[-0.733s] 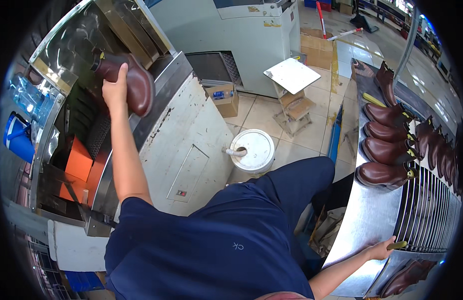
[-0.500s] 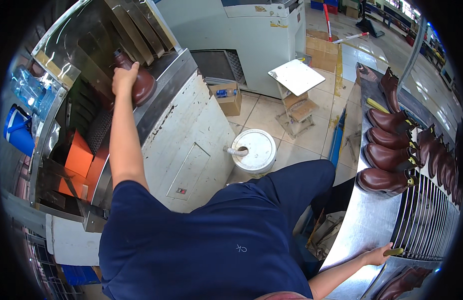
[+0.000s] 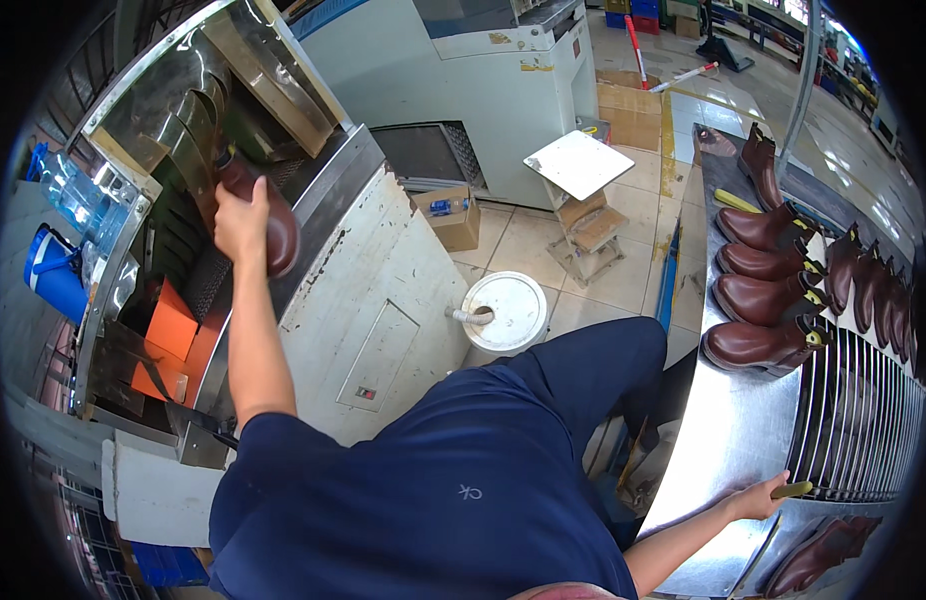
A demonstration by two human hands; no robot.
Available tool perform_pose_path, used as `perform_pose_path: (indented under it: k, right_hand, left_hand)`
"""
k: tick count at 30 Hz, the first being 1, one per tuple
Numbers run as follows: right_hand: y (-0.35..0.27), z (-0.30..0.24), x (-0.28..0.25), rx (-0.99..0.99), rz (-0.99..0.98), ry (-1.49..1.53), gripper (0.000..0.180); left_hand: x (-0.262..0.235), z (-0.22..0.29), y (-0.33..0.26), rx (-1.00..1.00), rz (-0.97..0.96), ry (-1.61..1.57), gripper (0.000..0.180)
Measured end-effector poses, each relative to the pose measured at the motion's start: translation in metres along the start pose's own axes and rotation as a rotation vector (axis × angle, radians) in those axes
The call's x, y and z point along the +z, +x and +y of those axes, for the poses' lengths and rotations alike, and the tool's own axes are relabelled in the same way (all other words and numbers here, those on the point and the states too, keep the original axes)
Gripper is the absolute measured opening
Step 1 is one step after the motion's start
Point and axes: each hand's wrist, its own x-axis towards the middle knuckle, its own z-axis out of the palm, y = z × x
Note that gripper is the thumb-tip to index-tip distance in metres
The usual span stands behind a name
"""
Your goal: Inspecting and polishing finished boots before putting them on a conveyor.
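Floor [image 3: 583, 305]: pale tiles with dark joints, pretty shiny toward the back of the room
White machine [image 3: 383, 310]: left side, paint chipped, steel ledge [image 3: 335, 185] along the top, open hood [image 3: 143, 70] with flaps [image 3: 251, 78] inside
Steel bench [image 3: 728, 440]: right side, bare metal catching serious glare, wire rack [image 3: 853, 430] along its outer side
Stool [image 3: 578, 163]: white board on top, well apart from both
Bucket [image 3: 508, 310]: white lid, hose [image 3: 470, 316] running to it, just beside the machine
Boot row [image 3: 748, 345]: brown, lined up on the bench
Held boot [image 3: 283, 230]: also brown, in the hood's mouth
Left hand [image 3: 243, 222]: gripping that boot from above
Right hand [image 3: 755, 498]: fingers wrapped around an olive strip [image 3: 793, 490], near the rack
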Motion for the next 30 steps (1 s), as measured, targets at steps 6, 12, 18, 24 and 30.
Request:
perform_pose_path:
  k: [6, 12, 18, 24, 30]
  right_hand:
    - [-0.001, -0.007, -0.001, 0.023, -0.019, 0.015, 0.052]
    - [0.003, -0.019, 0.001, 0.121, 0.009, 0.317, 0.036]
    - [-0.002, -0.011, -0.002, 0.128, -0.003, 0.221, 0.042]
    - [-0.013, -0.026, -0.012, 0.072, -0.026, 0.142, 0.042]
    - [-0.019, -0.014, 0.015, 0.373, -0.055, 0.462, 0.032]
  left_hand:
    - [-0.05, -0.09, 0.023, -0.214, 0.026, 0.356, 0.082]
    - [0.049, -0.273, 0.133, -0.282, -0.355, 0.229, 0.093]
    - [0.122, -0.278, 0.229, -0.252, -0.426, 0.291, 0.082]
    - [0.161, -0.305, 0.234, -0.217, -0.208, 0.228, 0.09]
    - [0.125, -0.333, 0.25, -0.186, -0.596, 0.072, 0.084]
